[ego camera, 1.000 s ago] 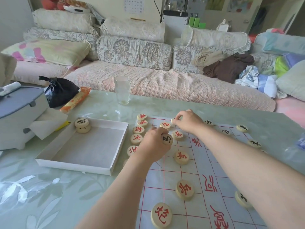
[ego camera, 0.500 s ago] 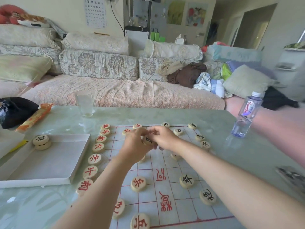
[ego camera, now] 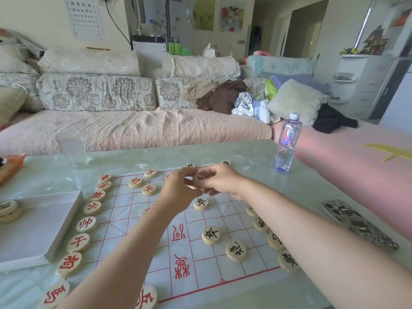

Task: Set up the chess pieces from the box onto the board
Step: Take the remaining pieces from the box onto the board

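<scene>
A paper chess board [ego camera: 156, 248] with a red grid lies on the glass table. Red-lettered round pieces [ego camera: 86, 224] line its left edge, and black-lettered pieces [ego camera: 211, 234] stand on its right half. My left hand [ego camera: 178, 195] and my right hand [ego camera: 223, 181] meet above the far middle of the board. Their fingertips pinch one black-lettered piece [ego camera: 199, 179] between them. A pale edge below it may be a second piece. The shallow white box [ego camera: 44, 221] sits left of the board, with two stacked black-lettered pieces [ego camera: 7, 209] in it.
A water bottle [ego camera: 287, 141] stands beyond the board's far right corner. A frosted cup [ego camera: 71, 148] stands at the far left, with an orange packet [ego camera: 11, 166] beside it. A patterned phone [ego camera: 359, 224] lies to the right. A sofa [ego camera: 133, 128] runs behind the table.
My two hands have come together over the far middle of the board, each having held a piece apart a second ago. The view has swung right, bringing the bottle into sight.
</scene>
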